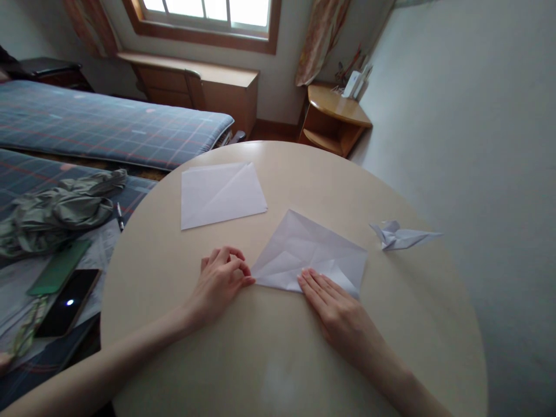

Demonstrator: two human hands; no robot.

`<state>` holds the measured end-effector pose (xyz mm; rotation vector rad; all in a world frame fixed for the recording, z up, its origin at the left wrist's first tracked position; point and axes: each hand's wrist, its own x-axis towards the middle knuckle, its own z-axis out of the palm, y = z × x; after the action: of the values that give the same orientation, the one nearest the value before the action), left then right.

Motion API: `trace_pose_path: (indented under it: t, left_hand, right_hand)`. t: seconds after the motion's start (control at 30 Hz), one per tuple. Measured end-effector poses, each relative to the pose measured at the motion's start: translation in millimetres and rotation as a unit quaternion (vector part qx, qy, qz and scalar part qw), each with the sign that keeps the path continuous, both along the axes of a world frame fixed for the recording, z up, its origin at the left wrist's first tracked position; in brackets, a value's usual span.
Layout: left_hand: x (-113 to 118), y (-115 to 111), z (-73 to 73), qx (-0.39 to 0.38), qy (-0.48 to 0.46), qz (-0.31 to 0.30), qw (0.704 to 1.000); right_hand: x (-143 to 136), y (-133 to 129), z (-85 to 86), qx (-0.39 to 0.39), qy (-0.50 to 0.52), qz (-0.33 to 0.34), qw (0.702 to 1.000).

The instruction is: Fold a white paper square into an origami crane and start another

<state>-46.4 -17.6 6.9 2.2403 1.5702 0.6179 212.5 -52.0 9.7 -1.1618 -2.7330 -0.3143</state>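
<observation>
A creased white sheet of paper (299, 237) lies on the round table (278, 359), its near edge folded over in a narrow flap. Flat on that flap rest the outstretched fingers of my right hand (332, 304), pressing it down. My left hand (223, 281) is at the sheet's left corner, fingers curled, with thumb and fingertip touching the corner; whether it is pinched between them is hard to see. Beyond my left hand lies a stack of white paper (221, 194) with a diagonal crease. A folded paper crane (399, 236) stands to the right of the sheet.
Left of the table, a bed holds a dark phone (69, 302), a green case (61, 266), a pen (120, 215), printed papers and a crumpled grey-green cloth (65, 208). A white wall (499, 174) borders the right side. A corner shelf (339, 107) and a desk (226, 75) stand behind.
</observation>
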Motion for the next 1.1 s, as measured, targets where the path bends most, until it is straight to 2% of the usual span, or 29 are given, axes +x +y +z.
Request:
trace_pose_path:
  t: [0.33,0.63,0.87,1.1]
  left_hand:
    - [1.2,0.8,0.2,0.020,0.048,0.000,0.999]
    - [-0.5,1.3,8.7,-0.023,0.102,-0.008,0.994]
    - [-10.6,3.3,4.5,-0.015,0.059,-0.006,0.998]
    - [-5.6,3.9,-0.6,-0.004,0.042,-0.009,0.999]
  right_hand:
    - [0.9,0.2,-1.4,0.003,-0.003,0.000,1.000]
    - [1.2,0.6,-3.0,-0.004,-0.007,0.002,1.000]
    - [0.7,1.4,-2.9,0.007,-0.003,0.001,1.000]
    - [0.6,1.0,-2.9,0.003,-0.009,0.001,1.000]
